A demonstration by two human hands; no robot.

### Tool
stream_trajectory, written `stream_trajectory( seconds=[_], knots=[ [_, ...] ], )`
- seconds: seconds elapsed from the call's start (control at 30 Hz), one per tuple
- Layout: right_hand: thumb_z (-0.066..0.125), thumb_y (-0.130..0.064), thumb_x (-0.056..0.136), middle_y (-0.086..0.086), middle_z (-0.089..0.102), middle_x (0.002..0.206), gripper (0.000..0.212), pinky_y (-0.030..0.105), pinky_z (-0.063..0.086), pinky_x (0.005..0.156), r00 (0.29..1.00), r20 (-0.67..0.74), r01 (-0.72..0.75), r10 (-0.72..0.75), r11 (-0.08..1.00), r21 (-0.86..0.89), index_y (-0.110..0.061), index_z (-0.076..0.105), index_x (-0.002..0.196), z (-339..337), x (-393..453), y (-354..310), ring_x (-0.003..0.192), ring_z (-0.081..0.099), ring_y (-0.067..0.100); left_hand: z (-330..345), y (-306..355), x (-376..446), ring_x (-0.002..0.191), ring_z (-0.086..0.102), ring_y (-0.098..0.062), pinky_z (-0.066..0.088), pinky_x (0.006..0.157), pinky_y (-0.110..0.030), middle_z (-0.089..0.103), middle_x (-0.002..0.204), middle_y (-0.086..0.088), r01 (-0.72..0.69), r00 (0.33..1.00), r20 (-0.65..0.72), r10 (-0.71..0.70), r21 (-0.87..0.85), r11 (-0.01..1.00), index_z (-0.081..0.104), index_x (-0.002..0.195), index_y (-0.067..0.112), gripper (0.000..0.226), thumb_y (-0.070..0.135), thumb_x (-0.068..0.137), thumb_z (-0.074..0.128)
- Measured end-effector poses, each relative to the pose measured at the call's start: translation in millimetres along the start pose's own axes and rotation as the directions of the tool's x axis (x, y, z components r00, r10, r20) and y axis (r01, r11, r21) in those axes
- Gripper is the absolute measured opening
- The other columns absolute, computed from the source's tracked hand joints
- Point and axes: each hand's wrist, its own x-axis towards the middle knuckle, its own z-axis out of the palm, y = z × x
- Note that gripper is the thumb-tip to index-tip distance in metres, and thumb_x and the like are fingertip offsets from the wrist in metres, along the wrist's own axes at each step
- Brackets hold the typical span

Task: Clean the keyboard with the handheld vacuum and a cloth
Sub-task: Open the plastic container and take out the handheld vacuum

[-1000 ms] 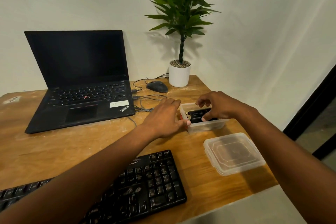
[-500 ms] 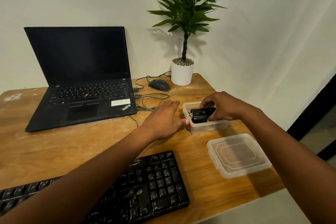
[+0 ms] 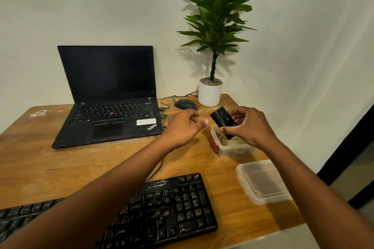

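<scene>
Her right hand (image 3: 250, 125) grips the black handheld vacuum (image 3: 222, 121) above the clear tub (image 3: 226, 147); left hand (image 3: 182, 125) hovers loose (holding nothing).

An open black laptop (image 3: 109, 103) sits far left on the wooden bench (image 3: 60, 163), a dark mouse (image 3: 185, 104) and white-potted green plant (image 3: 210, 92) to its right.

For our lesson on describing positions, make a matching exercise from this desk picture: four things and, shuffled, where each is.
Things:
1 handheld vacuum
2 container lid
3 keyboard
4 plant pot

Places:
A back of the desk, by the wall
B near desk edge, under the left forearm
C held in the right hand, above the open container
D flat on the desk, right of the keyboard

Pairs: 1-C, 2-D, 3-B, 4-A
</scene>
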Motion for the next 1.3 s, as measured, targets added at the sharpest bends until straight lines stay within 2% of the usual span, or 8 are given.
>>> stream_trajectory(
  seconds=[0.23, 0.47, 0.63, 0.73, 0.9, 1.0, 1.13, 1.3],
  knots=[
    [0.093, -0.048, 0.061, -0.019, 0.066, 0.088, 0.051, 0.022, 0.051, 0.065, 0.996, -0.091, -0.003, 0.017, 0.99, 0.144, -0.03, 0.068, 0.102, 34.8, -28.1, -53.1, 0.08, 0.061, -0.003, -32.4, 11.6, -19.5, 0.078, 0.072, -0.02, 0.063, 0.076, -0.044, 0.076, 0.086, -0.005, 0.042, 0.996, -0.051, -0.067, -0.398, 0.917, 0.073, 0.104, 0.011, 0.022, 0.029, 0.092, 0.072],
    [0.092, -0.053, 0.059, -0.019, 0.064, 0.084, 0.054, 0.025, 0.048, 0.06, 0.988, -0.149, -0.008, 0.04, 0.977, 0.213, -0.034, 0.059, 0.098, 63.1, -50.8, -96.2, 0.075, 0.06, -0.003, -64.3, 1.4, -37.8, 0.076, 0.071, -0.016, 0.057, 0.064, -0.021, 0.077, 0.087, -0.006, 0.054, 0.99, -0.1, -0.102, -0.4, 0.915, 0.077, 0.097, 0.008, 0.014, 0.02, 0.091, 0.074],
    [0.091, -0.053, 0.062, -0.018, 0.06, 0.087, 0.058, 0.031, 0.052, 0.064, 0.986, -0.151, -0.022, 0.063, 0.966, 0.259, -0.034, 0.054, 0.103, 83.7, -63.9, -116.9, 0.079, 0.06, 0.002, -82.9, -11.2, -52.2, 0.088, 0.074, -0.023, 0.063, 0.078, -0.039, 0.077, 0.093, -0.002, 0.076, 0.99, -0.078, -0.118, -0.414, 0.907, 0.077, 0.099, 0.014, 0.01, 0.02, 0.091, 0.073],
    [0.092, -0.049, 0.065, -0.017, 0.061, 0.091, 0.059, 0.021, 0.041, 0.057, 0.993, -0.099, -0.024, 0.058, 0.947, 0.32, -0.032, 0.054, 0.107, 93.1, -71.3, -127.4, 0.079, 0.059, -0.002, -96.7, -19.1, -62.1, 0.091, 0.074, -0.018, 0.062, 0.081, -0.04, 0.076, 0.099, -0.005, 0.062, 0.994, -0.055, -0.092, -0.406, 0.912, 0.075, 0.105, 0.011, 0.015, 0.017, 0.092, 0.072],
    [0.091, -0.038, 0.073, -0.008, 0.07, 0.096, 0.046, 0.015, 0.053, 0.065, 1.0, 0.011, 0.009, -0.017, 0.839, 0.544, -0.029, 0.064, 0.11, 105.6, -76.9, -137.8, 0.083, 0.065, 0.007, -125.5, -32.4, -78.4, 0.097, 0.072, -0.014, 0.06, 0.079, -0.026, 0.075, 0.103, -0.004, 0.034, 0.999, -0.027, -0.047, -0.358, 0.933, 0.074, 0.108, 0.012, 0.016, 0.015, 0.092, 0.07],
    [0.083, -0.034, 0.084, -0.003, 0.074, 0.101, 0.031, 0.031, 0.06, 0.079, 0.991, 0.087, 0.02, -0.101, 0.761, 0.648, -0.03, 0.07, 0.112, 109.3, -78.5, -143.7, 0.094, 0.07, 0.014, -141.5, -39.8, -87.1, 0.096, 0.072, -0.013, 0.058, 0.078, -0.022, 0.075, 0.102, -0.004, 0.018, 1.0, -0.016, -0.025, -0.36, 0.933, 0.074, 0.107, 0.012, 0.015, 0.013, 0.093, 0.069],
    [0.07, -0.023, 0.096, -0.006, 0.077, 0.108, 0.024, 0.026, 0.058, 0.077, 0.969, 0.188, -0.036, -0.163, 0.655, 0.755, -0.023, 0.071, 0.12, 115.7, -84.7, -159.6, 0.099, 0.073, 0.009, -157.3, -44.9, -95.2, 0.097, 0.072, -0.019, 0.059, 0.08, -0.026, 0.075, 0.104, -0.009, 0.014, 1.0, -0.019, -0.023, -0.366, 0.93, 0.074, 0.108, 0.008, 0.016, 0.012, 0.094, 0.067],
    [0.066, -0.019, 0.099, 0.004, 0.077, 0.108, 0.024, 0.037, 0.064, 0.075, 0.964, 0.244, -0.151, -0.107, 0.533, 0.833, -0.019, 0.067, 0.123, 129.3, -90.0, -178.1, 0.098, 0.076, 0.022, -167.2, -47.7, -101.3, 0.094, 0.072, -0.019, 0.06, 0.079, -0.026, 0.075, 0.1, -0.006, 0.021, 0.996, -0.074, -0.048, -0.334, 0.942, 0.075, 0.106, 0.011, 0.015, 0.016, 0.093, 0.068]
  ],
)
